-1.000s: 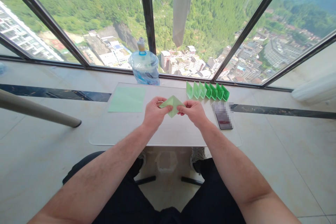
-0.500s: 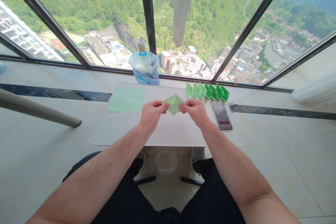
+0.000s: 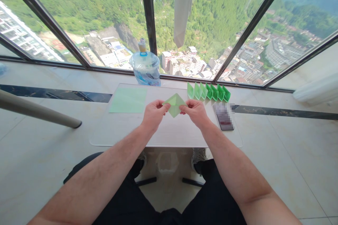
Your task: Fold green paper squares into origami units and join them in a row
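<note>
Folded green paper [image 3: 174, 103] stretches above the middle of the worktop [image 3: 174, 135], side corners pinched by the nearly closed left hand [image 3: 154, 113] and right hand [image 3: 196, 110]. Seven folded pieces [image 3: 209, 92] line the far right corner.

We look through wide, black-framed windows [image 3: 149, 14] onto sunlit green hills [image 3: 219, 14]; around our pale table [image 3: 179, 133], a glossy tiled floor [image 3: 285, 154] carries a dark stripe [image 3: 285, 111].

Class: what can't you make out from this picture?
Head view throughout:
Folded pale-green paper diamond: underside, facing away.
Left hand and right hand: some fingertips, behind the diamond.
Dark rectangular phone: screen content, partly pixelated.
Clear bluish plastic bottle: base, behind the white rectangular tabletop.
</note>
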The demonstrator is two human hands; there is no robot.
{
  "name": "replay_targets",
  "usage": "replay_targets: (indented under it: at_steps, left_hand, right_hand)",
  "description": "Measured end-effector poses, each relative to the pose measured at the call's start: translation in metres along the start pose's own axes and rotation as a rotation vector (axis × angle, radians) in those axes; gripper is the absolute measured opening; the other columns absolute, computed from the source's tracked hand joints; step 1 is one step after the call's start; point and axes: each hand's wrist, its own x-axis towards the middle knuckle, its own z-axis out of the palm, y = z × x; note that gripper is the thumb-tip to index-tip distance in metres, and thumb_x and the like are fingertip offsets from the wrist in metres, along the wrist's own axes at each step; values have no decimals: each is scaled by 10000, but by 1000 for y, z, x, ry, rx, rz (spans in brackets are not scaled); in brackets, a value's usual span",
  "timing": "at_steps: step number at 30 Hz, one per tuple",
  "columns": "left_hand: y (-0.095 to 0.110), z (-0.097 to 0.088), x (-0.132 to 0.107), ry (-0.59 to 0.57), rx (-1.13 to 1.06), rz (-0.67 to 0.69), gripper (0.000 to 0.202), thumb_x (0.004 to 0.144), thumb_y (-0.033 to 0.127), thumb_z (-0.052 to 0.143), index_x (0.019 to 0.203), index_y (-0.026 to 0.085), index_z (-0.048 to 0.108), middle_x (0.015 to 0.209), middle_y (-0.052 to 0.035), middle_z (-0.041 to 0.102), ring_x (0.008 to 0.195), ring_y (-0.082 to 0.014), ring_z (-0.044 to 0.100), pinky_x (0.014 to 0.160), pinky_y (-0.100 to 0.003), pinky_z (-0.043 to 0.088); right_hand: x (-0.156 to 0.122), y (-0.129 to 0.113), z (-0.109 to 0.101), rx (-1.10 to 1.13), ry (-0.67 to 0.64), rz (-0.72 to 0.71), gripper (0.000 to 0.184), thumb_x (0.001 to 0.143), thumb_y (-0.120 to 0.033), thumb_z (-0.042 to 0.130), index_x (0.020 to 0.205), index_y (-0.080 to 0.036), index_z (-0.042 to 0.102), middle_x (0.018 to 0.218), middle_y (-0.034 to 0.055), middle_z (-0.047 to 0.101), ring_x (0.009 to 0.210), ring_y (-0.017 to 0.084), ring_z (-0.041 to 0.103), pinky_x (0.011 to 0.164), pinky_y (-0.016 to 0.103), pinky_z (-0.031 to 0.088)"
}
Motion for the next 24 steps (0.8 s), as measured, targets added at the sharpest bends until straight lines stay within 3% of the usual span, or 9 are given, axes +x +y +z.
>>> replay_targets:
  at_steps: [5, 9, 17, 24]
  left_hand:
    - [5, 0, 0, -149, 47, -49, 282, 582, 391, 858, 621, 158, 704, 534, 26, 544, 530, -89, 404, 529, -246, 305]
    - [6, 0, 0, -143, 17, -58, 299, 559, 395, 867, 582, 148, 699, 520, 26, 536, 538, -87, 397, 540, -249, 302]
    - [0, -1, 1, -207, 47, -61, 340, 600, 403, 865, 781, 130, 773, 659, -19, 664, 622, -141, 550, 613, -271, 407]
    - [2, 1, -1, -205, 6, -91, 322, 585, 379, 860, 744, 118, 760, 651, -23, 663, 618, -148, 554, 616, -280, 427]
  right_hand:
    - [-2, -2, -1, -15, -5, -12, 277, 703, -386, 796, 602, -185, 633, 581, 11, 667, 547, 123, 547, 570, 268, 422]
    - [-2, -3, -1, -14, -19, -3, 280, 690, -390, 802, 601, -183, 635, 588, 14, 675, 563, 128, 569, 563, 260, 420]
    - [-3, -2, 0, -4, -28, -17, 284, 705, -383, 806, 606, -180, 634, 581, 12, 669, 547, 122, 560, 562, 259, 422]
    - [-4, -1, -2, -44, -76, 1, 311, 704, -430, 795, 617, -181, 631, 591, 18, 665, 567, 133, 563, 569, 269, 439]
